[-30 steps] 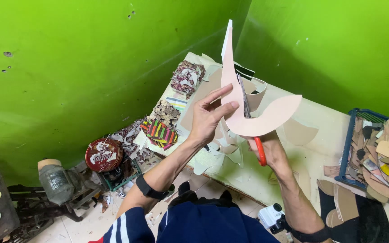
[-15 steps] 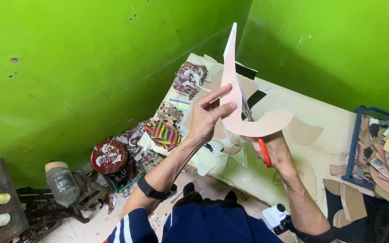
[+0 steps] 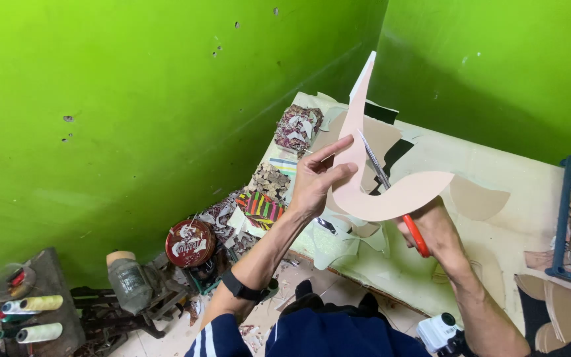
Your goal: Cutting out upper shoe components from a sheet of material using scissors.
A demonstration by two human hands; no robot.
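Your left hand (image 3: 317,180) holds up a curved, pale pink sheet of stiff card or thin leather (image 3: 378,192), fingers spread flat against its near face and thumb behind, so the sheet stands in the air above the cream-coloured worktable (image 3: 497,238). Your right hand (image 3: 434,228) is closed around the red handles of a pair of scissors (image 3: 391,195); the steel blades run up and left into the sheet, close to your left fingertips. How far apart the blades are cannot be told.

The step in hand looks like cutting along the inner curve of the pink piece. To carry the cut on cleanly, you would likely need to turn the sheet with your left hand so the curve feeds into the blades, keeping those fingers out of their line.

At the right edge of the table, a dark blue-framed tray (image 3: 566,218) holds a heap of tan and brown offcuts. On the left, a round red tin (image 3: 190,243) sits closed, so its contents are hidden, and a cloudy glass jar with a tan lid (image 3: 127,281) stands beside it. Piles of patterned scraps (image 3: 262,205) lie loose along the table's left edge.
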